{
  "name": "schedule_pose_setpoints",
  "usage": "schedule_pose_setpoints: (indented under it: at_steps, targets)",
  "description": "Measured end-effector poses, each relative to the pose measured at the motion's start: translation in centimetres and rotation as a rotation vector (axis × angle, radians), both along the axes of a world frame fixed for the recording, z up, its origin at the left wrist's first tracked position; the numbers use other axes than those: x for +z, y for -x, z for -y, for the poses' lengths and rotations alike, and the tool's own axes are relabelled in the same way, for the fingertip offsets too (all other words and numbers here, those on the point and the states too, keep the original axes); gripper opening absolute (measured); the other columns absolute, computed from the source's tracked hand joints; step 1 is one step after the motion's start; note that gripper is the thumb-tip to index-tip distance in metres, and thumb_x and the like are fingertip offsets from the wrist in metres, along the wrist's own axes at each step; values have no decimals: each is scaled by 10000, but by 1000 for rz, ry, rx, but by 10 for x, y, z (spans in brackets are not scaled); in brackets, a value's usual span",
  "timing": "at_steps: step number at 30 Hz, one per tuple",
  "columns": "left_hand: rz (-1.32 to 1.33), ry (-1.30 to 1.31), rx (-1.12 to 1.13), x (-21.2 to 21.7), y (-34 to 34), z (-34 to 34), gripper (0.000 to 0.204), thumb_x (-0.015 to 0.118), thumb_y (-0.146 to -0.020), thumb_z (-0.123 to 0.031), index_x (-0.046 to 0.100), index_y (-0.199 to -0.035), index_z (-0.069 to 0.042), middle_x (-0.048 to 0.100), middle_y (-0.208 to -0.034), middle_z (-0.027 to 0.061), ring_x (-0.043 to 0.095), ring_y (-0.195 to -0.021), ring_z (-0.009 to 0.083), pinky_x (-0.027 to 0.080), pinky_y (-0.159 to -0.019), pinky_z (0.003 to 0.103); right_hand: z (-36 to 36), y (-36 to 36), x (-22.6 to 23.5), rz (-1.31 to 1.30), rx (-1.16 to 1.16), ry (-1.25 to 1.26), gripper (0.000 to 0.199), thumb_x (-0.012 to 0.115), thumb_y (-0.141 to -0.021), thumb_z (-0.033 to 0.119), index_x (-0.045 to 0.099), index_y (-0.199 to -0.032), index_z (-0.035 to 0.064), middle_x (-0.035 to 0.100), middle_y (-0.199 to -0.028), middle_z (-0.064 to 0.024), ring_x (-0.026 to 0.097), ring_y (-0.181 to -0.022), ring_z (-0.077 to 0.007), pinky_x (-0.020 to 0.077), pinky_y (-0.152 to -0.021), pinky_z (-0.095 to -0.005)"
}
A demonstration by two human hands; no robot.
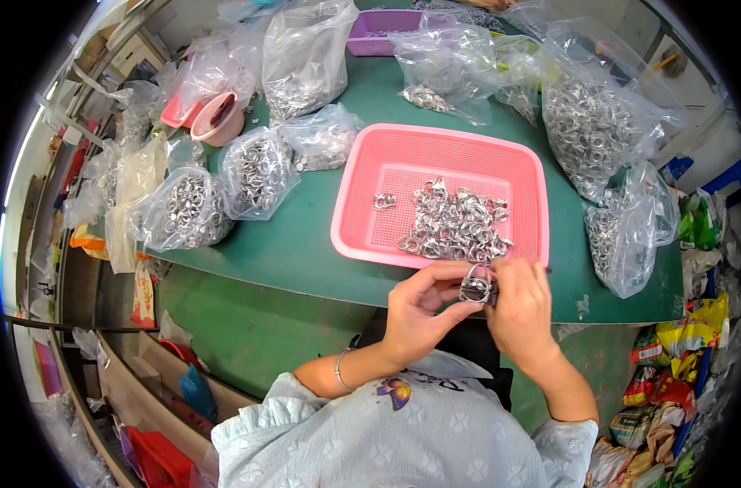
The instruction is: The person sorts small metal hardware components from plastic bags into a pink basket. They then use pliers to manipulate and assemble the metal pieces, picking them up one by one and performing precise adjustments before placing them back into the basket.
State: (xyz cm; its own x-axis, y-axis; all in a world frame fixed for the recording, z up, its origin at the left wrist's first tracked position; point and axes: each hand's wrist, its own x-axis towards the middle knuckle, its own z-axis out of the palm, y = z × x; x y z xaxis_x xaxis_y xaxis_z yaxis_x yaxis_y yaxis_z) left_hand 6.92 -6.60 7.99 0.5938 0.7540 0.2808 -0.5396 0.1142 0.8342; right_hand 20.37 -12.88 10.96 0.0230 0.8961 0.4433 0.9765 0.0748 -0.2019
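Note:
At the near edge of the green table, my left hand (423,309) pinches a shiny metal ring-shaped part (474,285) between thumb and fingers. A small dark piece shows against the ring; its kind is hard to make out. My right hand (521,305) is closed at the ring's right side, its fingertips meeting the dark piece. What else the right fingers grip is hidden. Just beyond both hands stands a pink perforated plastic basket (346,199). Inside it lies a heap of silvery ring-like metal parts (460,220), with a few apart (384,201) to the left.
Clear bags of metal parts stand on the table (305,244) at left (193,207) and right (594,122). A pink bowl (218,119) and a purple basket (372,32) sit farther back. Colourful packages (696,325) are stacked at the right; drawers (155,390) line the lower left.

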Motion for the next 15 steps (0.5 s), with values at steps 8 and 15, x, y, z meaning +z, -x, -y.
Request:
schedule_pose_setpoints:
  at_steps: [8,15]
  targets:
    - [49,24,-31,-2,5,-7,350,600,-745,112,473,-1070,86,515,-1091,159,536,-1017,218,448,-919,363,-11,3,-8,-331,27,-55,319,590,-589,-95,522,-897,-45,473,-833,-156,492,-753,-310,410,-663,-384]
    - [24,-45,47,-1,7,-7,323,600,-720,140,491,-1019,86,524,-1077,185,543,-997,222,463,-874,349,-24,6,2,-20,45,-169,195,651,-628,4,538,-785,-21,467,-706,-133,480,-735,-307,394,-629,-370]
